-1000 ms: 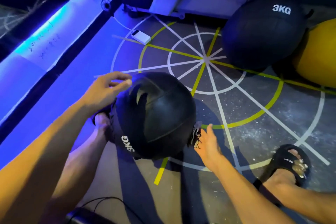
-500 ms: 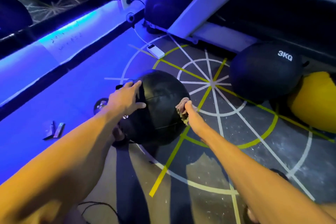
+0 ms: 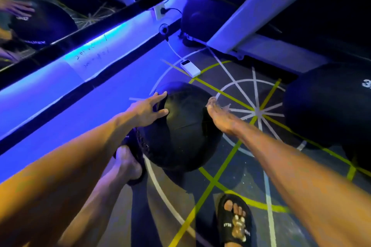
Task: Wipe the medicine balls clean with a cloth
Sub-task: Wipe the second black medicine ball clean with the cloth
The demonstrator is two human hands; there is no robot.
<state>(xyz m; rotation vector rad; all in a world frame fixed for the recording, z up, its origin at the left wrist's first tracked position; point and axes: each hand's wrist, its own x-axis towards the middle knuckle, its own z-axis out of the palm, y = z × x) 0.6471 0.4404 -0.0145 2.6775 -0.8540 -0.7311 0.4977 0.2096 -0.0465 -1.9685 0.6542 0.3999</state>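
Two big dark shapes dominate: a black medicine ball with white lettering (image 3: 329, 104) at three o'clock, and at centre the black medicine ball being cleaned (image 3: 180, 126), resting on the marked gym floor (image 3: 251, 176) against a black slide sandal (image 3: 132, 146) at its seven o'clock. Next in size, the left hand (image 3: 148, 110) lies on the ball's ten-o'clock shoulder, fingers spread and flat, bracing it. The right hand (image 3: 218, 116) reaches over the two-o'clock side; a pale scrap of cloth (image 3: 225, 106) shows just past it, but whether the fingers pinch it or press it flat I cannot tell. Smaller, a white power bank (image 3: 190, 68) sits at twelve o'clock, well apart. Judged from this, the far upper side is being wiped; next the ball likely needs turning under the bracing hand to bring the underside up.
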